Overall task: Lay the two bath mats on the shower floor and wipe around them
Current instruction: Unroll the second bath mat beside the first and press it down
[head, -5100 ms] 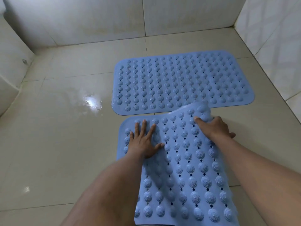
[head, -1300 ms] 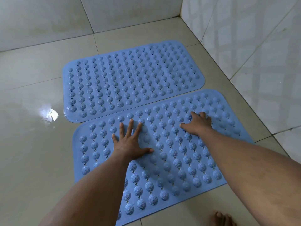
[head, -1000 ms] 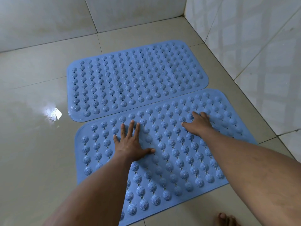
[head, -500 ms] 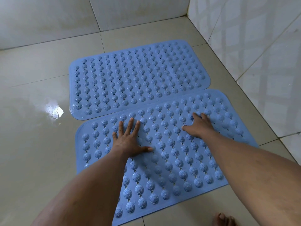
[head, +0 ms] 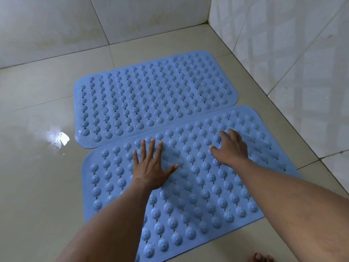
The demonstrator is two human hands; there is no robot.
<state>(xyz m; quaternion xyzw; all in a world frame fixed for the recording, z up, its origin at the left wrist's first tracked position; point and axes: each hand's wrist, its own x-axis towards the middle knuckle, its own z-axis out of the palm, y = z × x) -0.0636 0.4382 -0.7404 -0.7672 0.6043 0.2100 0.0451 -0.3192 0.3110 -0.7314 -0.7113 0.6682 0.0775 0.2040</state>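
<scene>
Mats: two blue rubber bath mats with rows of round bumps and small holes, both lying flat on the shower floor [head: 37, 195], long sides next to each other.
Far mat [head: 154, 95]: lies toward the back wall [head: 56, 25] but apart from it, with nothing on it.
Near mat [head: 207, 188]: closer to the person, its far long edge meeting the far mat's near long edge; whether one laps over the other cannot be told. Its right end comes near the foot of the right wall [head: 283, 53].
Left hand [head: 151, 167]: palm down on the near mat's left-centre, close to its far edge.
Left grip: fingers straight and spread, thumb out to the right, pressing flat and clasping nothing.
Right hand [head: 231, 148]: palm down on the near mat's right half, well apart from the left hand.
Right grip: fingers lightly bent with tips on the bumps, thumb out to the left, clasping nothing.
Arms: both bare forearms reach in from the lower edge, over the near mat.
Floor surface: large pale tiles with thin grout lines.
Wet patch [head: 56, 138]: shiny film left of the mats, with a bright glare just beside the far mat's near left corner.
Walls: pale tiles; the two walls meet in a corner beyond the far mat's right end.
Toes [head: 261, 257]: bare, at the bottom edge, on the floor just past the near mat's near edge.
</scene>
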